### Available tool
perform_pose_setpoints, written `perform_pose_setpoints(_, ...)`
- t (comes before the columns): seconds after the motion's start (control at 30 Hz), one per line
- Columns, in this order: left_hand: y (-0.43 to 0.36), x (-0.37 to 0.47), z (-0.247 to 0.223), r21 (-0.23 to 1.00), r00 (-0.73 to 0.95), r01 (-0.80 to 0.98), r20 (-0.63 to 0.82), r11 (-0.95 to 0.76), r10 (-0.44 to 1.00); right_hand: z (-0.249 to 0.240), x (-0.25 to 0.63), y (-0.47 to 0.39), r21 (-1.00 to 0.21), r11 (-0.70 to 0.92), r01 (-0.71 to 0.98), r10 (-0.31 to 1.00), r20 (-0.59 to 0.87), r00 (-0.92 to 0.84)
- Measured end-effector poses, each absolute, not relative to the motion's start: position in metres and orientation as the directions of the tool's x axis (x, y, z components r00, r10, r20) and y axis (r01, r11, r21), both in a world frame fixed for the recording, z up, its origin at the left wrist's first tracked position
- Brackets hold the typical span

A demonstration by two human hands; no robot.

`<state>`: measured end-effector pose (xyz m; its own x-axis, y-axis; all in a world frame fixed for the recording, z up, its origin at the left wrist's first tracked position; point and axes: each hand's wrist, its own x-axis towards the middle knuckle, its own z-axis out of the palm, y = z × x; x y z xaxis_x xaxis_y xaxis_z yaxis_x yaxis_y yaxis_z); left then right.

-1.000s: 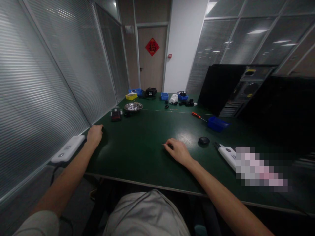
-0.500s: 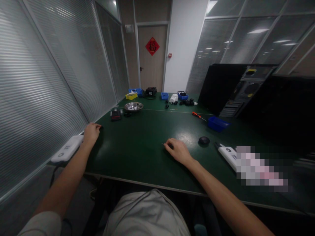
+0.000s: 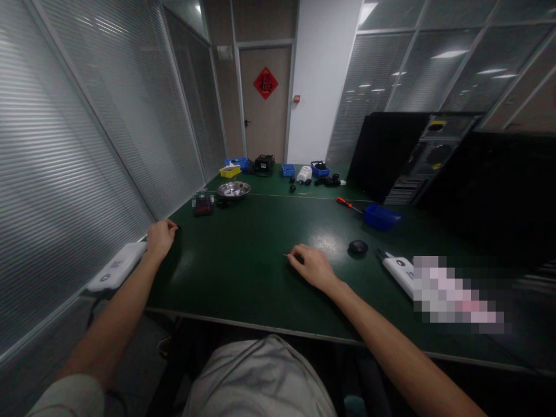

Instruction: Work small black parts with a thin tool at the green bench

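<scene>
My left hand (image 3: 160,238) rests at the left edge of the green table (image 3: 234,266), its fingers pinched together on a small dark thing I cannot make out. Beside its wrist lies a white device (image 3: 117,267). Near the table's middle, my right hand (image 3: 311,265) is closed with its side on the surface; a thin, small tip sticks out to the left of the fingers, too small to name. A black round object (image 3: 358,248) lies to the right of my right hand.
Farther back are a metal bowl (image 3: 233,190), a yellow tray (image 3: 230,171) and a black box (image 3: 264,163). To the right are an orange screwdriver (image 3: 344,202), a blue bin (image 3: 381,217), a white device (image 3: 398,274) and a large computer case (image 3: 386,156).
The whole view has shifted slightly, with the background a little farther left. Both hands keep nearly the same pose and place on the table.
</scene>
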<state>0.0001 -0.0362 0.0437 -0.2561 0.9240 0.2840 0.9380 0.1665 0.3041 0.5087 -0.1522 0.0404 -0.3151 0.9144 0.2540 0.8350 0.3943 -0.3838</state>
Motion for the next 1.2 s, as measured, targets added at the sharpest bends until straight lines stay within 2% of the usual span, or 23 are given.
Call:
perform_pose_setpoints(0.1, -0.039, 0.033, 0.050, 0.418, -0.143, 0.908, 0.224, 0.038, 0.964, 0.044, 0.508, -0.155, -0.393, 0.415, 0.821, 0.907, 0.256, -0.335)
perform_pose_setpoints(0.2, -0.054, 0.094, 0.053, 0.516, 0.230, 0.807, 0.172, -0.286, 0.958, 0.047, 0.507, -0.159, -0.394, 0.447, 0.803, 0.892, 0.262, -0.369)
perform_pose_setpoints(0.3, -0.075, 0.164, 0.052, 0.585, 0.568, 0.591, 0.187, -0.556, 0.801, 0.050, 0.506, -0.162, -0.385, 0.465, 0.798, 0.883, 0.264, -0.387)
perform_pose_setpoints(0.4, -0.091, 0.220, 0.049, 0.620, 0.705, 0.422, 0.234, -0.662, 0.669, 0.050, 0.505, -0.164, -0.369, 0.478, 0.797, 0.876, 0.264, -0.403)
perform_pose_setpoints(0.47, -0.097, 0.241, 0.045, 0.644, 0.720, 0.382, 0.242, -0.663, 0.650, 0.050, 0.504, -0.164, -0.362, 0.482, 0.798, 0.874, 0.263, -0.408)
perform_pose_setpoints(0.6, -0.101, 0.253, 0.037, 0.692, 0.664, 0.391, 0.246, -0.607, 0.707, 0.048, 0.503, -0.162, -0.357, 0.472, 0.806, 0.879, 0.261, -0.400)
perform_pose_setpoints(0.8, -0.105, 0.251, 0.035, 0.661, 0.671, 0.375, 0.289, -0.650, 0.682, 0.045, 0.503, -0.158, -0.353, 0.486, 0.799, 0.872, 0.259, -0.416)
perform_pose_setpoints(1.2, -0.110, 0.253, 0.036, 0.698, 0.635, 0.347, 0.317, -0.627, 0.704, 0.045, 0.503, -0.161, -0.405, 0.538, 0.740, 0.842, 0.309, -0.443)
